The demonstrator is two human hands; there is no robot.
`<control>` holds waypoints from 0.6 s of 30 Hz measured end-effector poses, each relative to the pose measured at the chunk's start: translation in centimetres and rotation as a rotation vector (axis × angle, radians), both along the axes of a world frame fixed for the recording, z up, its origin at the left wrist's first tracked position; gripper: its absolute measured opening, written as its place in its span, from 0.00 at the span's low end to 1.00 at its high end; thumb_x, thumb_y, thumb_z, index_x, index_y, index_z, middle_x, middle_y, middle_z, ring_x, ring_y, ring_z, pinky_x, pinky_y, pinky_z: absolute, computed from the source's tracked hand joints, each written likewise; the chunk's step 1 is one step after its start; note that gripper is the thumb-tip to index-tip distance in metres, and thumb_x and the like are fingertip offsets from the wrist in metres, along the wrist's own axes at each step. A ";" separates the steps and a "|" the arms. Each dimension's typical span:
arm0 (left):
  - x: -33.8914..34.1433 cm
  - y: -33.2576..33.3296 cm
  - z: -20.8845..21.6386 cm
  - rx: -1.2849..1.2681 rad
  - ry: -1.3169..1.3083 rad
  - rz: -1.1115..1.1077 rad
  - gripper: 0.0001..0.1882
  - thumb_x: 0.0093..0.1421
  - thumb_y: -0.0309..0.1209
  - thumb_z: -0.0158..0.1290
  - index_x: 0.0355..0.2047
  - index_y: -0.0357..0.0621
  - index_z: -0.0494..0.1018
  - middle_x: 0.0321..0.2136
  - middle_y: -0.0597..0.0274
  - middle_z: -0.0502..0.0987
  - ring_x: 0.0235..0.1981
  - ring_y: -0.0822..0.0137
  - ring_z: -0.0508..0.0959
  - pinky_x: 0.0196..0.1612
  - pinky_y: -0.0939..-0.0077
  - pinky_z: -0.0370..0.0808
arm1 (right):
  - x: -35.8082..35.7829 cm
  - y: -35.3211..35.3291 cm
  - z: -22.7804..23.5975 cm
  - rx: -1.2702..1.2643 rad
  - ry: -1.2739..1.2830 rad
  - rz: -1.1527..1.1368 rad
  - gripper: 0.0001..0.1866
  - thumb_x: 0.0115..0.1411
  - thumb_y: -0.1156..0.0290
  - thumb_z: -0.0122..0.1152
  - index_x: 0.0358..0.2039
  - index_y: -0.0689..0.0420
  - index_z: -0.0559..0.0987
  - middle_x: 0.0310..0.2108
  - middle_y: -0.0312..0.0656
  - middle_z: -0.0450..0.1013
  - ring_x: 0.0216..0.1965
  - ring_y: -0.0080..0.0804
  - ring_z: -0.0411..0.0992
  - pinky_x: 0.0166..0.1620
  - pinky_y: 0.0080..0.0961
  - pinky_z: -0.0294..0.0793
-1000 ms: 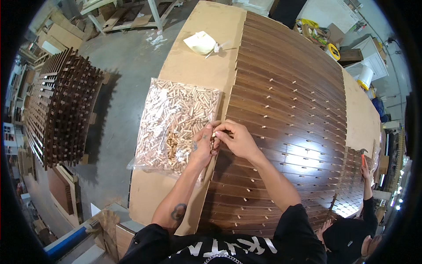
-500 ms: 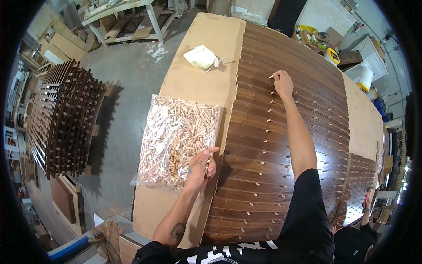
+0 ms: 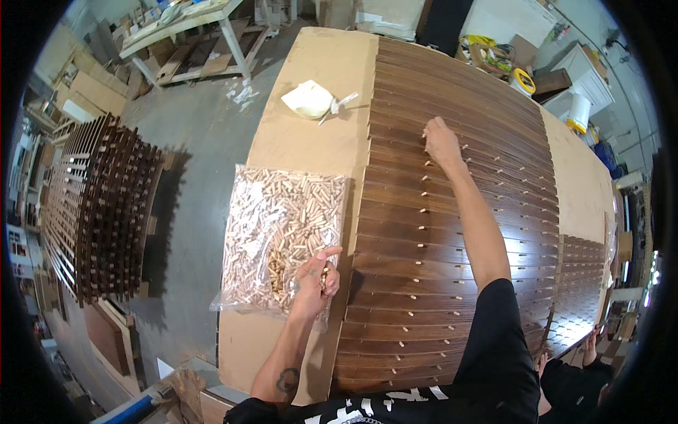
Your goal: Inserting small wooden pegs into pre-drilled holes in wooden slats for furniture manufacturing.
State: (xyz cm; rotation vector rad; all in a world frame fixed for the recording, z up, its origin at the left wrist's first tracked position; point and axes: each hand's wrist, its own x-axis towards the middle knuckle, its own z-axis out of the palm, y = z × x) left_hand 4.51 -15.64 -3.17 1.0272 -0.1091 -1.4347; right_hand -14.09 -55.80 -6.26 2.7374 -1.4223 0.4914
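My right hand [image 3: 443, 143] is over the dark brown slatted boards [image 3: 395, 162], its thumb and fingers pinched on a small wooden dowel [image 3: 424, 133] at a slat. Below it, a column of pale dowels [image 3: 421, 210] stands up from the slats, one after another toward me. My left hand [image 3: 316, 280] rests at the right edge of a clear plastic bag [image 3: 282, 205] full of loose dowels. Its fingers are curled round a few dowels, mostly hidden, with the index finger pointing out to the right.
A cream pouch [image 3: 308, 99] lies on the tan board [image 3: 282, 141]. Stacked dark slatted panels [image 3: 106, 212] stand on the floor at left. A white workbench [image 3: 180, 32] is far left. At lower right, another person's hand [image 3: 590, 346] is beside more slats.
My right hand has brought the dowel down onto a slat, slightly nearer me. The left hand stays by the bag. The whole view has shifted a little.
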 end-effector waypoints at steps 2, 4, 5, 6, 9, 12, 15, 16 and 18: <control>0.1 -0.2 0.3 -0.002 -0.016 0.005 0.21 0.70 0.41 0.41 0.49 0.34 0.69 0.12 0.71 0.59 0.11 0.78 0.58 0.14 0.84 0.54 | 1.4 1.6 1.2 0.051 -0.003 0.003 0.07 0.61 0.71 0.52 0.35 0.61 0.71 0.39 0.48 0.69 0.38 0.54 0.73 0.40 0.46 0.74; -0.2 -0.2 0.9 -0.006 -0.025 0.005 0.21 0.70 0.40 0.41 0.50 0.33 0.69 0.12 0.72 0.59 0.11 0.78 0.58 0.14 0.84 0.53 | 1.7 1.4 2.2 0.068 -0.009 -0.023 0.06 0.59 0.71 0.54 0.33 0.60 0.73 0.38 0.47 0.70 0.38 0.52 0.73 0.40 0.46 0.74; -0.3 -0.3 1.1 -0.052 -0.030 0.009 0.21 0.71 0.40 0.40 0.50 0.33 0.69 0.13 0.71 0.60 0.12 0.79 0.58 0.14 0.85 0.54 | 2.1 1.6 2.6 0.080 0.045 -0.008 0.06 0.57 0.71 0.55 0.32 0.60 0.74 0.37 0.48 0.71 0.39 0.51 0.74 0.40 0.45 0.75; 0.0 -0.2 1.4 -0.101 -0.041 0.024 0.21 0.71 0.40 0.39 0.50 0.32 0.69 0.13 0.71 0.61 0.12 0.79 0.58 0.14 0.85 0.54 | 2.8 1.7 3.0 0.088 0.093 0.017 0.06 0.56 0.71 0.57 0.31 0.60 0.75 0.36 0.48 0.71 0.39 0.51 0.74 0.41 0.45 0.75; -1.2 -1.0 2.6 -0.111 -0.065 0.016 0.22 0.71 0.40 0.39 0.51 0.31 0.67 0.13 0.71 0.61 0.12 0.79 0.58 0.15 0.85 0.54 | 2.5 1.6 2.0 0.093 0.154 -0.041 0.07 0.54 0.72 0.58 0.33 0.60 0.77 0.38 0.48 0.73 0.41 0.50 0.74 0.42 0.43 0.76; -1.9 -1.5 3.0 -0.113 -0.064 0.026 0.23 0.71 0.41 0.40 0.53 0.32 0.67 0.12 0.72 0.60 0.12 0.79 0.57 0.15 0.84 0.54 | 1.0 1.1 1.6 0.297 0.142 -0.164 0.09 0.55 0.71 0.58 0.35 0.60 0.78 0.41 0.48 0.73 0.44 0.50 0.74 0.43 0.43 0.76; -1.2 -1.0 2.8 -0.122 0.035 0.029 0.22 0.70 0.43 0.41 0.53 0.37 0.68 0.12 0.72 0.61 0.11 0.79 0.58 0.15 0.84 0.54 | 2.4 7.2 1.1 -0.146 -0.188 -0.216 0.10 0.59 0.67 0.56 0.34 0.61 0.79 0.38 0.50 0.75 0.43 0.51 0.74 0.44 0.42 0.74; -0.6 -0.7 3.0 -0.096 0.020 0.078 0.22 0.70 0.43 0.41 0.53 0.37 0.68 0.12 0.72 0.61 0.11 0.79 0.58 0.15 0.84 0.54 | 4.1 11.5 3.1 0.053 -0.291 -0.125 0.10 0.59 0.67 0.57 0.36 0.60 0.79 0.38 0.50 0.75 0.42 0.50 0.74 0.44 0.40 0.74; -0.6 -0.4 3.6 -0.128 -0.044 0.079 0.21 0.70 0.44 0.42 0.53 0.40 0.69 0.13 0.72 0.63 0.12 0.80 0.59 0.14 0.85 0.54 | 5.2 21.9 8.1 0.484 -0.575 0.178 0.12 0.58 0.67 0.61 0.40 0.59 0.80 0.37 0.48 0.76 0.41 0.44 0.75 0.44 0.35 0.73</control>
